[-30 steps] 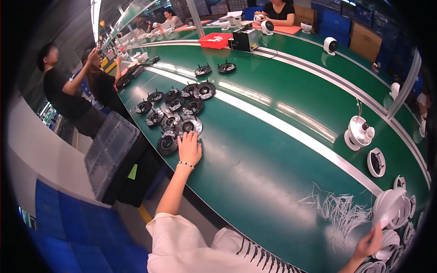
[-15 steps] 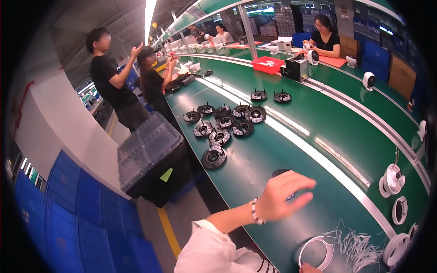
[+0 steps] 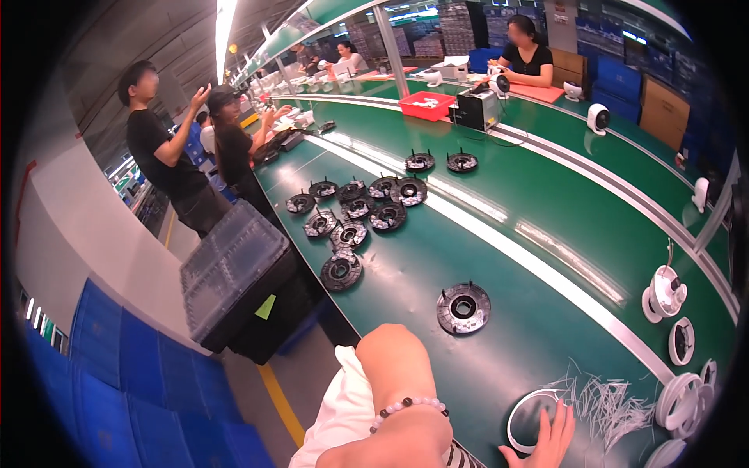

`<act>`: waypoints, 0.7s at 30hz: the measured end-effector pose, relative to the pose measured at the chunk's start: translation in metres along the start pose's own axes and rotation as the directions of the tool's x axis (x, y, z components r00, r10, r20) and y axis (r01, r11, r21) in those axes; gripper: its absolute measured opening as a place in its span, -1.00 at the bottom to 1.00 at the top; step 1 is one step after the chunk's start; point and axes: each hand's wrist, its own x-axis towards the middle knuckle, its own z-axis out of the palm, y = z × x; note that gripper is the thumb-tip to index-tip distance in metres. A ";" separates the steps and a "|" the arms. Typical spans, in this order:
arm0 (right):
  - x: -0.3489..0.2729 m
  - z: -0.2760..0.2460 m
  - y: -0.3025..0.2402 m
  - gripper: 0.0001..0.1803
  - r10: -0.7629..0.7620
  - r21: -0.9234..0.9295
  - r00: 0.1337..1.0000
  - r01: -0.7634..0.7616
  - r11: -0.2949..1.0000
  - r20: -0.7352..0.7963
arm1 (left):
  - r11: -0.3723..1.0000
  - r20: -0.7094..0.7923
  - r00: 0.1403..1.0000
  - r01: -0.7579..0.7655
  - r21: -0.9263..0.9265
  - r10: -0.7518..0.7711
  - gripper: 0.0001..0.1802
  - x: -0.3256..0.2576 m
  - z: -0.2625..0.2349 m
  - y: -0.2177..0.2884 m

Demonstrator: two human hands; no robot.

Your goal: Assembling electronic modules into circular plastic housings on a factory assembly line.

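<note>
- Lone round black base plate (image 3: 452, 314), thin posts standing up, flat on the green bench (image 3: 406, 285); take it as hub of the clock.
- Right hand (image 3: 548, 441) at 5 o'clock, over the near side of a white plastic ring (image 3: 511, 425); thumb and fingers spread apart. Whether fingertips press the rim, cannot tell.
- Left hand (image 3: 398, 446) at 7, folded back toward the body, beaded bracelet (image 3: 407, 405) at the wrist. Fingers out of sight; grip cannot be told.
- Risk: loose white strips (image 3: 612, 409) at 4 come right up to the ring; one could snag or get trapped beneath if the ring slides.
- Risk: the lowest plate of the cluster (image 3: 356, 206) at 10 lies close by the bench edge; a knock from the left elbow could tip it off.
- Risk: plates there overlap; dragging one out might bend a neighbour's posts. The bracelet could also hook a post.
- Count, base plates: thirteen. One lone, ten clustered, a pair (image 3: 420, 162) near 12.
- Count, rings: one at the right hand; several more stacked (image 3: 677, 402) toward 4, overlapping, no sure number.
- Count, strips: too tangled.
- Red bin (image 3: 427, 114): one, at 12, white pieces inside.
</note>
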 end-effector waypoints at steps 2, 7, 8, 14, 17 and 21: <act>0.003 -0.001 0.002 0.00 0.035 -0.015 0.998 -0.034 0.999 0.060 | 0.954 -0.048 0.957 -0.288 -0.088 0.285 -0.75 -0.001 0.002 0.001; 0.007 0.006 0.007 0.04 0.140 -0.003 0.981 -0.141 0.990 0.134 | 0.908 -0.041 0.907 0.417 -0.037 -0.418 -0.72 -0.004 0.006 0.022; 0.008 0.004 0.006 0.04 0.147 -0.004 0.981 -0.148 0.989 0.131 | 0.908 -0.042 0.907 0.417 -0.044 -0.419 -0.72 -0.006 0.008 0.009; 0.016 -0.006 0.010 0.16 0.333 0.026 0.936 -0.338 0.941 0.116 | 0.960 -0.091 0.963 -0.262 -0.100 0.253 -0.74 -0.008 0.010 -0.009; 0.019 -0.007 0.005 -0.12 0.198 -0.002 0.980 -0.198 0.980 -0.027 | 0.960 -0.071 0.958 -0.279 -0.027 0.277 -0.74 -0.007 0.009 -0.003; 0.008 0.013 0.009 0.13 0.171 0.082 0.977 -0.161 0.984 -0.128 | 0.996 -0.045 0.995 0.085 -0.023 -0.086 -0.73 -0.006 0.009 0.033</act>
